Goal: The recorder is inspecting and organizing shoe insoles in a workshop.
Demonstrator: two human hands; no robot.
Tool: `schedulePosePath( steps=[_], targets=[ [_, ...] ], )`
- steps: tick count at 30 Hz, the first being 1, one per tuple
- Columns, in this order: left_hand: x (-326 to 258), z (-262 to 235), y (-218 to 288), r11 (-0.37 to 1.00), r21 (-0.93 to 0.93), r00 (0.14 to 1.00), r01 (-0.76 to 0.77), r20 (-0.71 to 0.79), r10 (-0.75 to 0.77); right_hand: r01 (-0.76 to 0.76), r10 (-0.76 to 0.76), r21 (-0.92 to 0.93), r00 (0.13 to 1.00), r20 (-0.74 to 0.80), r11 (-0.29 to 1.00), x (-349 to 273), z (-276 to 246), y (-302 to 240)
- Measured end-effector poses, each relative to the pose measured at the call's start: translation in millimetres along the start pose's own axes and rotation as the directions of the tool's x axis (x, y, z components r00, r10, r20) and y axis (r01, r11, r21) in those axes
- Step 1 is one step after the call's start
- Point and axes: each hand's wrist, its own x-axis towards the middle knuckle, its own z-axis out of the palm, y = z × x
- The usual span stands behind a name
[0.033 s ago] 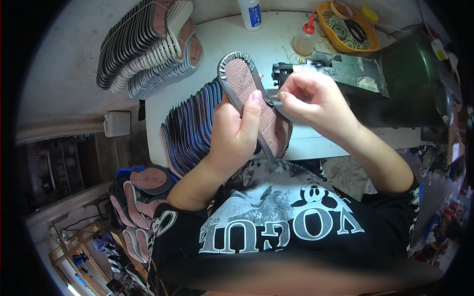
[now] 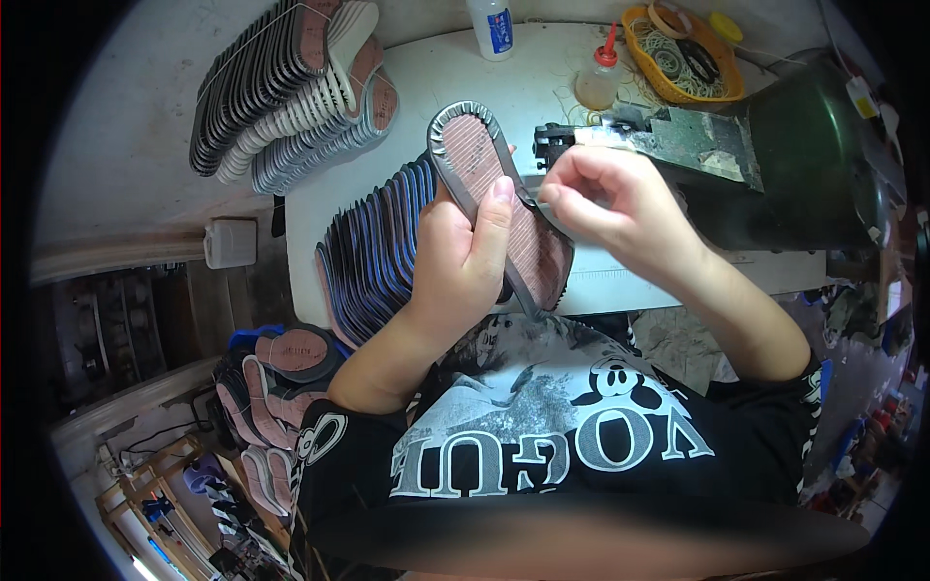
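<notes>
My left hand (image 2: 463,242) is closed round a shoe insole (image 2: 477,155) with a pink ribbed face and a gathered, dark silvery edge. The thumb lies across the pink face; the other fingers are hidden behind it. The insole is held tilted above the table, its rounded end pointing away from me. Close to its right edge my right hand (image 2: 610,189) is closed in a pinch, by a dark bit of the edging (image 2: 528,201). What sits between those fingertips, if anything, is too small to make out.
A row of dark insoles (image 2: 373,252) stands behind my left hand. Tied bundles (image 2: 281,92) lie farther left. Beyond my right hand is a green sewing machine (image 2: 765,165). A red-tipped bottle (image 2: 599,77), a white bottle (image 2: 491,29) and a yellow basket (image 2: 678,92) stand at the back.
My right hand has shifted very slightly toward me, its fingers still pinched. The left hand and the insole have stayed put.
</notes>
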Motion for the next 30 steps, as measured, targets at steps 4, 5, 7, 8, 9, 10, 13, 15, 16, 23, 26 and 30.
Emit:
schedulePosePath(
  steps=[4,5,7,8,9,10,13,15,16,23,26,30],
  targets=[
    [0.9,1.7,0.1,0.985,-0.079,0.988,0.151,0.039,-0.148,0.313,-0.340,-0.294,0.940,-0.043,0.903,-4.8,7.3,-6.1],
    [0.5,2.5,2.6,0.990,-0.084,0.994,0.110,0.028,-0.108,0.312,-0.339,-0.294,0.940,-0.047,0.904,-4.9,6.9,-6.6],
    [0.8,6.3,3.6,0.990,-0.124,0.998,0.069,0.000,-0.069,0.238,-0.269,-0.344,0.962,-0.044,0.908,-5.1,5.1,-6.0],
    [1.2,7.9,1.8,0.990,-0.124,0.998,0.068,0.004,-0.068,0.236,-0.268,-0.345,0.962,-0.047,0.908,-6.1,4.4,-5.8],
    [1.5,8.3,-0.7,0.994,-0.085,0.997,0.071,0.010,-0.070,0.344,-0.391,-0.570,0.919,0.044,0.746,-7.0,4.6,-6.3],
    [1.8,8.5,-1.8,0.996,-0.045,0.997,0.073,0.016,-0.072,0.428,-0.479,-0.741,0.863,0.164,0.517,-8.0,5.1,-6.8],
    [2.4,8.4,-0.1,0.989,0.129,0.996,0.077,0.038,-0.082,0.392,-0.487,-0.771,0.865,0.123,0.501,-7.3,11.0,-2.8],
    [2.6,6.7,0.0,0.995,0.047,0.995,0.090,0.048,-0.093,0.371,-0.491,-0.607,0.870,-0.037,0.703,0.9,7.1,4.0],
    [2.8,6.1,0.3,0.994,-0.036,0.993,0.103,0.054,-0.101,0.298,-0.378,-0.445,0.920,-0.101,0.845,3.0,1.6,3.4],
    [-0.8,11.2,3.6,0.997,-0.030,0.997,0.065,0.044,-0.064,0.466,-0.614,-0.619,0.788,-0.034,0.632,-19.2,16.2,5.7],
    [19.4,10.8,-15.3,0.988,-0.037,0.986,0.152,-0.057,-0.154,0.656,-0.750,-0.575,0.652,0.107,0.488,-44.7,35.5,-5.6],
    [17.3,8.3,-13.7,0.925,-0.324,0.979,0.199,0.024,-0.203,0.229,-0.292,-0.201,0.873,-0.391,0.952,-34.2,0.3,17.0]
  ],
)
